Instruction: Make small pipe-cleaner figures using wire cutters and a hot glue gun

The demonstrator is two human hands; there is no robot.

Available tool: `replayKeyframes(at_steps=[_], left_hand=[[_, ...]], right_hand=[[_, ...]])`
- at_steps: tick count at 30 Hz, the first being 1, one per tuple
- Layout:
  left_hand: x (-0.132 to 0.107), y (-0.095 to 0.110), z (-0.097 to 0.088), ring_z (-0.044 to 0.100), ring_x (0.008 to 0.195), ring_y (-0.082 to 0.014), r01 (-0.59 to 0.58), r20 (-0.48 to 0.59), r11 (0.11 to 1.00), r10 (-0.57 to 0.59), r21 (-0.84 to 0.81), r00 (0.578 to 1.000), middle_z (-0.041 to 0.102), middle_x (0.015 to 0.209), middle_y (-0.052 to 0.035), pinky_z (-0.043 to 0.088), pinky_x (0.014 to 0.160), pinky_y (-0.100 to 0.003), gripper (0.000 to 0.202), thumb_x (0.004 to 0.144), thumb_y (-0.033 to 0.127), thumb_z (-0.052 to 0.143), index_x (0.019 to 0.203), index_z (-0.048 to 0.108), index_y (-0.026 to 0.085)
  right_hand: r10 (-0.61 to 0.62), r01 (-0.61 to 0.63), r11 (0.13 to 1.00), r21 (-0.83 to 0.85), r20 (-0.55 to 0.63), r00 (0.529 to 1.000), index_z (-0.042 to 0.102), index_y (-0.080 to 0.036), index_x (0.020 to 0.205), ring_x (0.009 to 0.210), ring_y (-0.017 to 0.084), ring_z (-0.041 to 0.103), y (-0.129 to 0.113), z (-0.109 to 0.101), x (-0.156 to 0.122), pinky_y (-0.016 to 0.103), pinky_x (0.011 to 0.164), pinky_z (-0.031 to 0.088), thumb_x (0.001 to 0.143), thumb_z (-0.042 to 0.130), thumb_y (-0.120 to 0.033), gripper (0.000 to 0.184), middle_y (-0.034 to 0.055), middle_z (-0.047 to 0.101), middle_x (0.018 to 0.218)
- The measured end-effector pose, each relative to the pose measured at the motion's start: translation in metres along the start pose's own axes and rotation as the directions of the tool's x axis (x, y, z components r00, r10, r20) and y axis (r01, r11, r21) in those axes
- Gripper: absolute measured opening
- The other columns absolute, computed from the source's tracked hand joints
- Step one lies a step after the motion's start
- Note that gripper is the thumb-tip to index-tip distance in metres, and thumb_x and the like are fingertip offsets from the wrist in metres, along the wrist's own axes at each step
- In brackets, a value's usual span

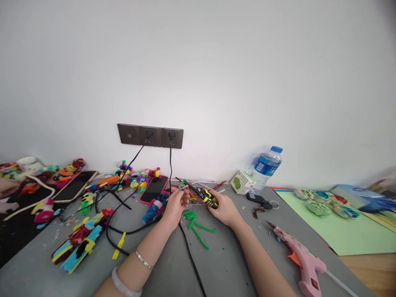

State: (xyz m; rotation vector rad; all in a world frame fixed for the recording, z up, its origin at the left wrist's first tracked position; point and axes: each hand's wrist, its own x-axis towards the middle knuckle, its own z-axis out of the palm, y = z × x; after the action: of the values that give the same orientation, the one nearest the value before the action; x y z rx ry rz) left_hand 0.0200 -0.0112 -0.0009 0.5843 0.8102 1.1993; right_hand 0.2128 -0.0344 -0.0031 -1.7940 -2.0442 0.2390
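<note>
My right hand [224,208] is closed round the yellow-and-black handles of a pair of pliers [208,197], its jaws pointing up and left. Close by on the left, my left hand [177,206] has its fingers pinched together. A short bit of green pipe cleaner [182,183] shows at its fingertips, near the pliers' jaws; how it is gripped is partly hidden. Below both hands, bent green pipe cleaners [198,226] lie on the grey table [227,264]. A blue and pink fuzzy figure [155,208] rests just left of my left hand.
Black cables [188,247] run from the wall sockets [150,136] across the table. Phones [154,189], fuzzy figures [82,239] and a yellow tag [119,246] lie left. At right are a water bottle [266,169], small box [243,182], keys [262,201] and pink glue gun [298,255].
</note>
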Motion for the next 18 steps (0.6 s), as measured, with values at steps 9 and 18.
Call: replayKeyframes(at_steps=[9, 18], left_hand=[[0.0019, -0.0024, -0.0023, 0.05, 0.053, -0.0076, -0.005, 0.011, 1.0, 0.005, 0.003, 1.0, 0.059, 0.063, -0.0003, 0.034, 0.051, -0.021, 0.023, 0.064, 0.031, 0.073, 0.073, 0.064, 0.012], [-0.001, 0.0026, 0.0015, 0.049, 0.052, -0.0078, 0.018, -0.011, 1.0, -0.019, -0.02, 1.0, 0.058, 0.063, -0.0011, 0.034, 0.051, -0.021, 0.015, 0.074, 0.026, 0.065, 0.071, 0.063, 0.012]], right_hand=[[-0.014, 0.014, 1.0, 0.009, 0.013, 1.0, 0.059, -0.021, 0.124, 0.099, 0.028, 0.065, 0.0003, -0.0021, 0.0002, 0.032, 0.079, 0.046, 0.07, 0.055, -0.023, 0.054, 0.0087, 0.07, 0.113], [-0.061, 0.059, 0.997, 0.056, 0.033, 0.998, 0.059, -0.02, 0.123, 0.089, 0.025, 0.066, 0.0017, -0.0044, 0.0008, 0.029, 0.074, 0.044, 0.069, 0.053, -0.021, 0.054, 0.0077, 0.072, 0.105]])
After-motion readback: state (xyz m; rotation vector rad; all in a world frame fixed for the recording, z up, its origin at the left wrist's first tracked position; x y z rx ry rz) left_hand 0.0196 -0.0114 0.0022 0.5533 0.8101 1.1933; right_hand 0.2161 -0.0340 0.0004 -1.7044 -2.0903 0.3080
